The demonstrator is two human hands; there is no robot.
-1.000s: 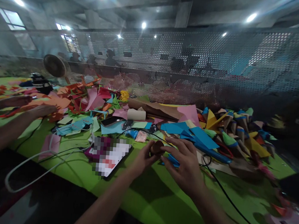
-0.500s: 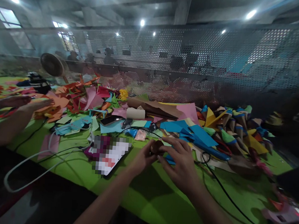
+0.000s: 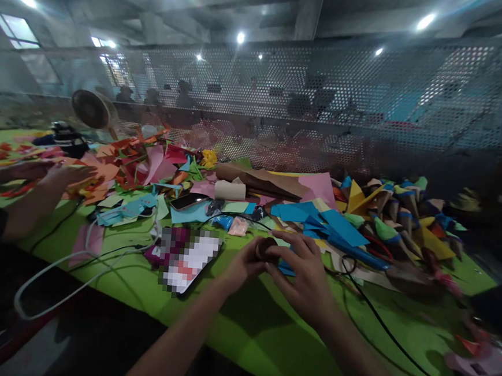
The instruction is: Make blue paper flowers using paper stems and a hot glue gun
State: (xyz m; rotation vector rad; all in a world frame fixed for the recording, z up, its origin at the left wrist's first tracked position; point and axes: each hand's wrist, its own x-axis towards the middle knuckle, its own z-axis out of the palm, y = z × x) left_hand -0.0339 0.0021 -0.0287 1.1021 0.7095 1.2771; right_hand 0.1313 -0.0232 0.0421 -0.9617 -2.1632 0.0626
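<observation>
A small piece of brown paper (image 3: 266, 249), curled into a round tube or cone with its opening towards me, is held above the green table (image 3: 256, 339). My left hand (image 3: 245, 267) is closed around its left side. The thumb and index finger of my right hand (image 3: 303, 268) touch the right side of the rim, while the other fingers arch over it. The lower part of the roll is hidden by my hands. Blue paper pieces (image 3: 343, 227) lie just beyond my right hand. A phone (image 3: 193, 263) with a lit screen lies left of my left hand.
Brown paper cones (image 3: 405, 217) with green and blue tops are heaped at the right. A pink glue gun (image 3: 478, 365) lies near the right edge, by a black cord (image 3: 389, 332). A white cable (image 3: 57, 306) loops at left. Another person's hand (image 3: 67, 176) reaches over orange paper.
The brown roll has turned slightly in my fingers, its opening showing more. My right fingertips sit closer over its rim. The whole view has shifted a little.
</observation>
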